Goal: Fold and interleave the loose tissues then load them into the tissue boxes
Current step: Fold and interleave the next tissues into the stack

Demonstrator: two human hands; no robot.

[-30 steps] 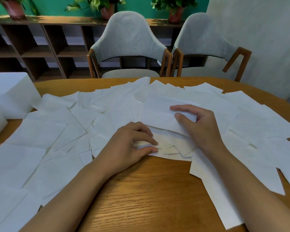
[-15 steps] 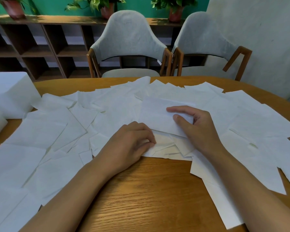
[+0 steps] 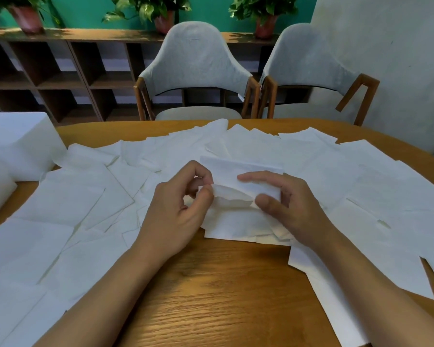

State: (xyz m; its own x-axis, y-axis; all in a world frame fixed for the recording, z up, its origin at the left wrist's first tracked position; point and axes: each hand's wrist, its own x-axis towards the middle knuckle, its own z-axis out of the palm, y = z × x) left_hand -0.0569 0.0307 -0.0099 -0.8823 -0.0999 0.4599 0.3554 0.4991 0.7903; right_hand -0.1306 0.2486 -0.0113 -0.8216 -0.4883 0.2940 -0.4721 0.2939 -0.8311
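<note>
While the tissue (image 3: 238, 194) spans between them, left hand (image 3: 176, 214) pinches and right hand (image 3: 293, 209) grips it.

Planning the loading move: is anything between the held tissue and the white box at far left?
Nothing upright: only loose tissues lie flat on the table between the held tissue and the white box.

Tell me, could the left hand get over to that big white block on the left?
Probably yes, though it is busy: the left hand pinches the folded tissue, and only flat loose tissues lie between it and the white block.
</note>
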